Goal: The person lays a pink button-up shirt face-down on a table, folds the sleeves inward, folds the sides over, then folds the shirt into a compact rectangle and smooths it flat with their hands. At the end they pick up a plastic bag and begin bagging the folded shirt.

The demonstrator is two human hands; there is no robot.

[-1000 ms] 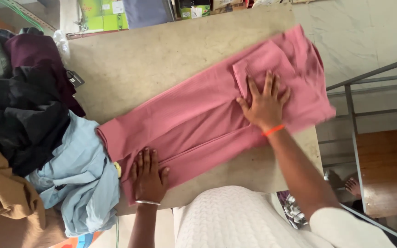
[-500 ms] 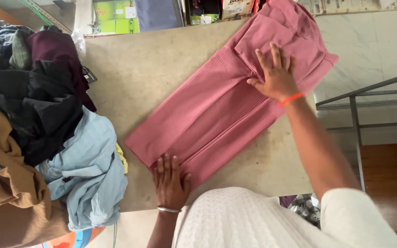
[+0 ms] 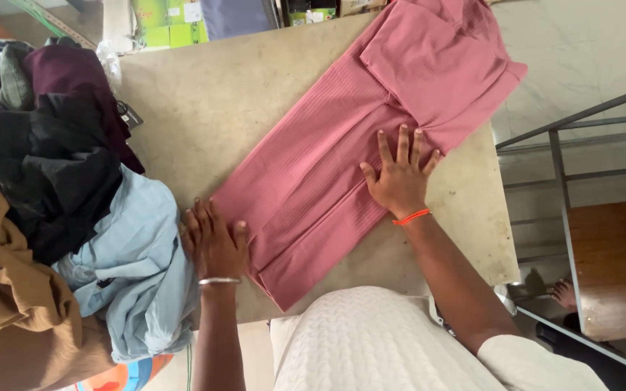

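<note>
The pink garment (image 3: 342,166) lies folded lengthwise across the surface (image 3: 204,108), soft, light and limp. Both hands press it flat, fingers spread: left hand (image 3: 215,242) at its end edge, right hand (image 3: 400,177) mid-length. Its edges and corners look best for gripping.

Counter (image 3: 255,94): open bare stretch between the pile of clothes (image 3: 52,181) and the pink garment (image 3: 342,166), widest toward the far edge; a hand could pass there freely. Pink garment: lies flat diagonally across the counter, low, no barrier to passing above. Pile of clothes: heaped high along the left side, dark, brown and light blue pieces, blocking that side; its light blue shirt (image 3: 139,253) touches the left hand (image 3: 215,242). Far edge: boxes (image 3: 175,18) close it off. Right edge: small bare strip beside the right hand (image 3: 400,177), then a metal railing (image 3: 566,181) beyond the counter.
</note>
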